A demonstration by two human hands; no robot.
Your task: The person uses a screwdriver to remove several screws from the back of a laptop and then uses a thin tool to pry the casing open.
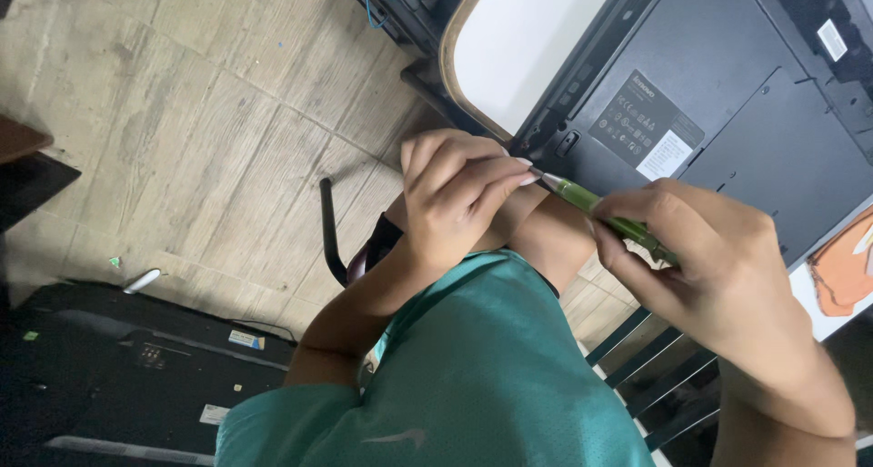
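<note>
My right hand (718,267) grips a green screwdriver (600,210) by its translucent handle. The metal tip points left toward my left hand (455,199), whose thumb and fingers pinch the tip end close to the corner of an upturned black laptop (727,94). The laptop lies bottom-up on a white table (518,40) with a wooden rim. Whether my left fingers hold a small part at the tip is hidden. My teal shirt (473,376) fills the lower middle.
The wood-look floor (200,140) spreads left. A black flat machine (118,367) lies on the floor at lower left, with a small white object (143,280) beside it. An orange item (841,271) sits at the right edge. Dark chair slats (655,367) show below the table.
</note>
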